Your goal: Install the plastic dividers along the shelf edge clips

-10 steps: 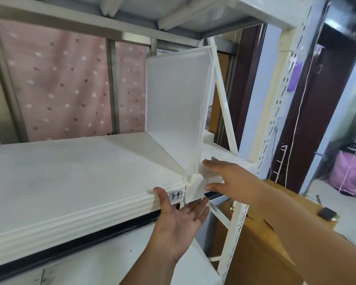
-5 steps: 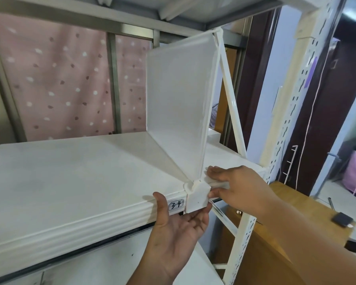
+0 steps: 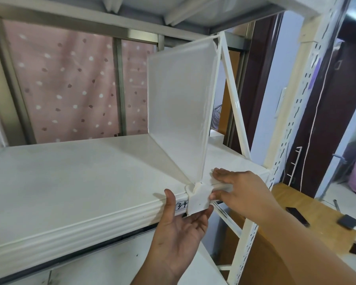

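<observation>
Right, the plastic divider (image 3: 179, 108) stands upright on the shelf (image 3: 74, 182), running from the back edge to the front edge, near the shelf's right end. Its foot drops into a white clip (image 3: 198, 200) that wraps over the front lip, just right of a small handwritten label (image 3: 182, 205) (it reads something like 3-4).

The left hand (image 3: 179, 233) comes up from below, palm up and fingers spread, thumb pressed on the front lip beside the label, fingertips under the clip. That looks like support from underneath, so the clip cannot slip down off the edge.

The right hand (image 3: 240, 194) lies on the front edge just right of the clip, fingers flat on the shelf top and thumb against the clip's side, gripping the lip loosely rather than pinching. My read: it is nudging or steadying the clip sideways to set the divider square.

Behind the panel, a white diagonal brace (image 3: 234, 103) crosses to the slotted upright post (image 3: 292, 128) at the right end. This divider seems about seated; whether the clip has fully snapped home I cannot tell.
</observation>
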A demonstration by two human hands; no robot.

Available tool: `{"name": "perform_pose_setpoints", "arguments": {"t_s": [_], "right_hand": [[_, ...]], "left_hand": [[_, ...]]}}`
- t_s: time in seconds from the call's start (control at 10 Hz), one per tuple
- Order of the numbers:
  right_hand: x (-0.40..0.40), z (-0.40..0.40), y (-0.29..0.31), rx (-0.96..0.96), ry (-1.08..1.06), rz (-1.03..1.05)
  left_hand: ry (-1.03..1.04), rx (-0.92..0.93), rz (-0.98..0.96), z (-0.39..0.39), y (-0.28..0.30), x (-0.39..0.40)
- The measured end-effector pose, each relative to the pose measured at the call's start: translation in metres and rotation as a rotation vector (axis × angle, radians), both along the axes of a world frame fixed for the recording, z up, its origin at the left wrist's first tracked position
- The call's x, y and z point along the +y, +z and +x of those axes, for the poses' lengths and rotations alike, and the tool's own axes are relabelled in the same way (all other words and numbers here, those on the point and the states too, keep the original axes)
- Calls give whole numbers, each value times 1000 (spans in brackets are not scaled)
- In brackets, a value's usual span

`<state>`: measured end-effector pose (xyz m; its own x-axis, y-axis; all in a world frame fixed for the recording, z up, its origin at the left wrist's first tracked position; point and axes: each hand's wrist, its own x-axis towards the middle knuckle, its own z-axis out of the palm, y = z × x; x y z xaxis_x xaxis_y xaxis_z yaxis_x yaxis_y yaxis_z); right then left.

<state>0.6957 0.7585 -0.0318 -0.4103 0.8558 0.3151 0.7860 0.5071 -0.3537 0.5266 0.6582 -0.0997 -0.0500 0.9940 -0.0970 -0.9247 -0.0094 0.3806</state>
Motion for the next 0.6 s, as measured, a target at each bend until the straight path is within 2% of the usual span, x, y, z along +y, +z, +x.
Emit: {"name": "perform_pose_setpoints", "arguments": {"t_s": [0.2, 0.4, 0.5, 0.6], "right_hand": [[-16, -11, 4, -30, -61, -36], [-51, -28, -2, -114, -204, 106], [-71, -43, -4, 71, -288, 95], [-96, -63, 3, -17, -367, 27]], "left_hand": [[-141, 65, -53, -18, 0, -19], [-41, 407, -203, -61, -6, -61], [-56, 528, -281, -90, 0, -92], [22, 602, -322, -122, 2, -123]]}}
